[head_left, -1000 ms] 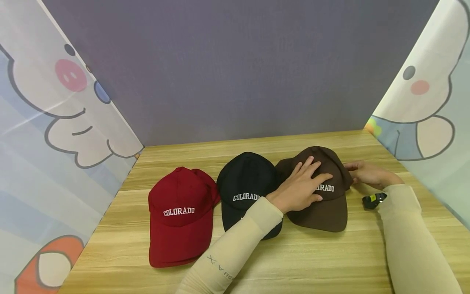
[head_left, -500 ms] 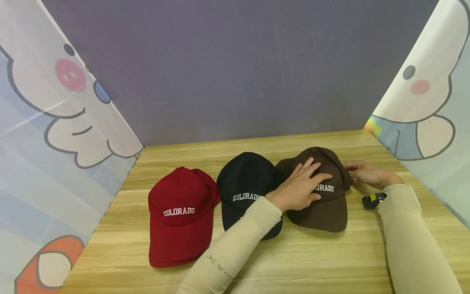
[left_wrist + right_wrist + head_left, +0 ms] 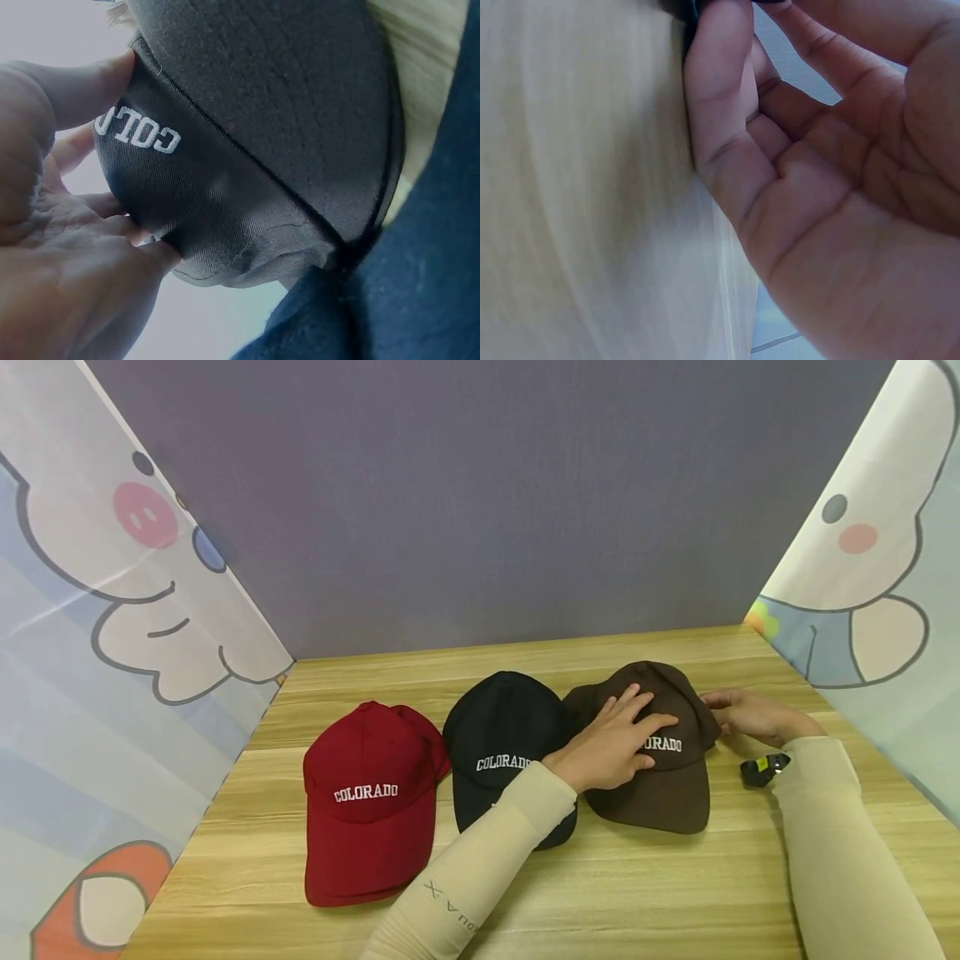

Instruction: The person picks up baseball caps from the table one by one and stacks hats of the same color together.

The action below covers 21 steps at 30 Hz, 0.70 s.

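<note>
A brown baseball cap (image 3: 667, 797) lies at the right of the row, its brim toward me and part of its white COLORADO lettering covered. My left hand (image 3: 611, 747) rests on its crown with spread, slightly bent fingers, and the left wrist view shows thumb and fingertips touching the cloth. At the cap's right edge, my right hand (image 3: 757, 714) pinches the fabric near the tabletop; the fingertips are partly hidden. In the right wrist view, only a dark bit of cap shows at the fingertips of the right hand (image 3: 810, 165).
A black cap (image 3: 506, 718) touches the brown one on its left, partly under my left forearm. Farther left lies a red cap (image 3: 367, 760). The wooden table (image 3: 675, 893) ends at a grey back panel (image 3: 510, 510), with cartoon-printed sheets at both sides.
The top of the brown cap's crown has sunk very slightly. Both hands keep their places, and the black and red caps lie as before.
</note>
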### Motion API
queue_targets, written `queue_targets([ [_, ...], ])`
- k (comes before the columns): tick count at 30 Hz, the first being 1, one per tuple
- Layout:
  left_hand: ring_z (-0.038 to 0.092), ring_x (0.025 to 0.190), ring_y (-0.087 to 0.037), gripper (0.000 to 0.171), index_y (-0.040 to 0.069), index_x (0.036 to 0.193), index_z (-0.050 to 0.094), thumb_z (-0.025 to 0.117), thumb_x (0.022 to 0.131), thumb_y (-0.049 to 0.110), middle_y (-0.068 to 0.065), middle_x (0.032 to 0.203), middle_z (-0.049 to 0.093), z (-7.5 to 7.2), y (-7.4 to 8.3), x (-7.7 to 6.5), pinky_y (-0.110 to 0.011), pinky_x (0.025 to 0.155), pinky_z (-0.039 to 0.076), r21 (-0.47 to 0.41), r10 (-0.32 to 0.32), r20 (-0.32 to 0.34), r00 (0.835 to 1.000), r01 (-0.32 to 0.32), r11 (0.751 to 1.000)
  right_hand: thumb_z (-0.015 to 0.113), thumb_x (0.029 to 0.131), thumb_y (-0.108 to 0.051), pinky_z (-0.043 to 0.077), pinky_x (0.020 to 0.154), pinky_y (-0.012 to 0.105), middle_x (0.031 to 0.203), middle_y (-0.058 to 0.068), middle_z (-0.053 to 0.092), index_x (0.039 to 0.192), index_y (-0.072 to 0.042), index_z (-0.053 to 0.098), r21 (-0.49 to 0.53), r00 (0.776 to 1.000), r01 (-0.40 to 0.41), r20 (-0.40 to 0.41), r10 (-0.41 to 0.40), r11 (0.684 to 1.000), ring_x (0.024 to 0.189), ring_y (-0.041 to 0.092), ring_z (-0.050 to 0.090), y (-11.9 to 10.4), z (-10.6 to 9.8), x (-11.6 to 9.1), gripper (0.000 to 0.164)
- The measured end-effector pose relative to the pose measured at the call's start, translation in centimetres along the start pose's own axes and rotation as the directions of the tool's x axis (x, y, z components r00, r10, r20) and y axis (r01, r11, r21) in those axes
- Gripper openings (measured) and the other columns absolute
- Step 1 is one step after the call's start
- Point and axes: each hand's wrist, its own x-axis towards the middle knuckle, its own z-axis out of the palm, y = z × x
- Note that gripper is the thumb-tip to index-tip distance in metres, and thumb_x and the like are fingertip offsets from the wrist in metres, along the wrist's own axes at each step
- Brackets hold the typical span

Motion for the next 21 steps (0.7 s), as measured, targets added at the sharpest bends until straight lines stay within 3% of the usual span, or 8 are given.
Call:
queue_targets([
  [10,-0.018,0.135,-0.014,0.062,0.037,0.145,0.014,0.045,0.091,0.042,0.001,0.152,0.001,0.08,-0.04,0.02,-0.029,0.103,-0.005,-0.007,0.001,-0.003,1.0,-0.001,1.0,0.056,0.087,-0.016,0.039,0.087,0.037,0.139,0.027,0.029,0.133,0.007,0.036,-0.012,1.0,-0.006,-0.007,0.006,1.0,0.116,0.026,0.044,0.01,-0.05,-0.04,0.055],
  [16,-0.016,0.135,-0.015,0.063,0.038,0.145,0.014,0.046,0.091,0.043,0.001,0.152,0.003,-0.02,-0.04,-0.02,-0.029,0.103,-0.005,0.013,0.004,-0.014,1.0,-0.004,1.0,0.055,0.086,-0.011,0.039,0.088,0.038,0.14,0.028,0.026,0.134,0.008,0.033,0.01,1.0,-0.005,0.003,0.005,1.0,0.118,0.031,0.041,-0.1,-0.04,-0.07,0.056],
  [21,-0.015,0.136,-0.015,0.064,0.038,0.145,0.013,0.047,0.091,0.043,0.001,0.152,0.004,-0.02,-0.09,-0.07,-0.029,0.103,-0.004,0.022,0.003,-0.02,1.0,-0.002,1.0,0.053,0.085,-0.006,0.039,0.088,0.037,0.139,0.029,0.026,0.135,0.009,0.03,0.028,1.0,-0.001,0.002,0.001,1.0,0.114,0.026,0.045,-0.02,0.04,0.0,0.057],
])
